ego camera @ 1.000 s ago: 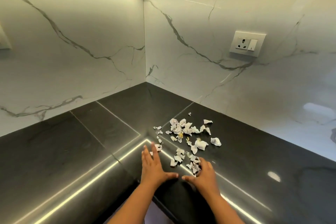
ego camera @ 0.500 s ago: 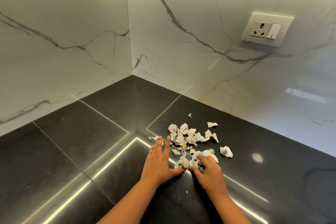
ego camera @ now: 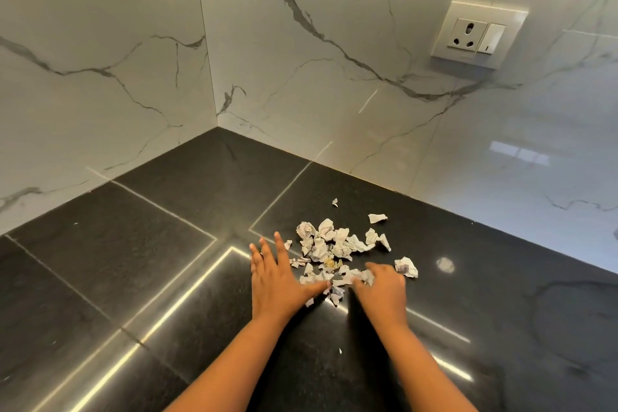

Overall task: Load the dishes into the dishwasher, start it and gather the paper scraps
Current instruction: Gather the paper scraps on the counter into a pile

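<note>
Several crumpled white paper scraps [ego camera: 329, 247] lie in a loose pile on the black countertop [ego camera: 160, 264] near its corner. My left hand [ego camera: 277, 281] lies flat on the counter at the pile's left edge, fingers spread, thumb touching the nearest scraps. My right hand [ego camera: 383, 291] is blurred at the pile's near right side, its fingers curled over the closest scraps. One stray scrap [ego camera: 406, 266] sits just right of that hand, another scrap [ego camera: 377, 218] lies behind the pile, and a tiny piece [ego camera: 334, 202] lies farther back. No dishes or dishwasher are in view.
White marble-look walls [ego camera: 100, 77] meet in a corner behind the counter. A white wall socket with a switch [ego camera: 478, 35] is mounted at the upper right. A tiny white fleck [ego camera: 340, 350] lies on the counter between my forearms.
Both hands have slid forward into the pile, pushing the near scraps together. The view has tilted down and moved closer to the corner.
</note>
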{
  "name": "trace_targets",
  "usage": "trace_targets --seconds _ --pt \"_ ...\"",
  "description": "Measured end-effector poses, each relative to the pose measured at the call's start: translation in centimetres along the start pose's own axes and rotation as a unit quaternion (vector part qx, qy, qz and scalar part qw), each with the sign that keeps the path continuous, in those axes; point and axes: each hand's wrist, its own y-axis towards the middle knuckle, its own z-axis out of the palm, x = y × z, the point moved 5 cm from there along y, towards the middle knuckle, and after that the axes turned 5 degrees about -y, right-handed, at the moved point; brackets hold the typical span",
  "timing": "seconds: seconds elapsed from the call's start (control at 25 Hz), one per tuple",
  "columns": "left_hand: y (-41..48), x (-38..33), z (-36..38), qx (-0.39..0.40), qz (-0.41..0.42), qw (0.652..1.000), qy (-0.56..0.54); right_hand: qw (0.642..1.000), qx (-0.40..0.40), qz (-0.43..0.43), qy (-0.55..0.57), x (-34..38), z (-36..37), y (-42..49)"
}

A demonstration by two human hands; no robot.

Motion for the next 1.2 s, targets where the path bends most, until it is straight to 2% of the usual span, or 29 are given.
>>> trace_targets --seconds 0.08,0.16,0.2,0.28,0.32,0.4,0.48,0.56,0.68,0.76,0.8,0.88,0.96,1.04,1.12,1.2 --pt "0.5 0.0 0.1 -0.007 0.000 1.000 0.008 0.993 0.075 -0.081 0.026 1.7 1.4 -1.0" --pt "0.7 -0.2 0.3 -0.011 0.041 0.999 0.010 0.981 0.067 -0.146 0.110 3.3 1.1 -2.0" --pt "0.6 -0.3 0.3 -0.009 0.061 0.998 0.004 0.981 0.017 -0.133 0.140 3.1 0.4 -1.6" --pt "0.5 -0.3 0.3 -0.015 0.075 0.997 -0.012 0.986 -0.103 -0.029 0.127 0.8 -1.2 0.1" --pt "0.5 -0.2 0.3 -0.020 0.073 0.997 -0.014 0.988 -0.117 0.038 0.092 -0.9 -1.6 1.1" --pt "0.6 -0.1 0.4 -0.024 0.065 0.998 -0.004 0.992 -0.059 0.107 0.024 -3.7 -1.4 2.7" --pt "0.7 -0.2 0.5 -0.008 0.056 0.998 0.016 0.998 0.006 0.062 0.015 -4.0 -0.4 3.3" --pt "1.0 -0.5 0.5 0.016 0.057 0.998 0.037 0.996 0.013 -0.001 0.084 -2.4 0.0 2.7" --pt "2.4 -0.6 0.0 0.053 0.083 0.994 0.041 0.978 -0.074 -0.037 0.191 -0.3 -1.5 2.2" --pt "3.7 -0.5 -0.4 0.068 0.103 0.992 0.019 0.976 -0.116 -0.024 0.181 -0.4 -2.4 3.9" --pt "4.2 -0.4 -0.5 0.070 0.111 0.991 0.008 0.981 -0.094 -0.003 0.167 -0.5 -2.4 5.2" --pt "4.6 -0.5 -0.5 0.068 0.128 0.989 0.005 0.988 0.004 0.031 0.150 -0.4 -1.6 7.2" --pt "4.5 -0.7 -0.3 0.061 0.144 0.988 0.011 0.988 0.091 0.002 0.128 1.0 -0.7 7.5" --pt "4.3 -0.7 -0.5 0.053 0.151 0.987 0.002 0.980 0.145 -0.032 0.134 2.9 0.2 6.8" --pt "4.3 -0.8 -0.8 0.049 0.157 0.986 -0.005 0.975 0.138 -0.064 0.159 4.6 0.2 6.1" --pt "4.3 -0.7 -0.9 0.044 0.163 0.986 -0.001 0.980 0.058 -0.072 0.177 5.1 -0.9 7.5"
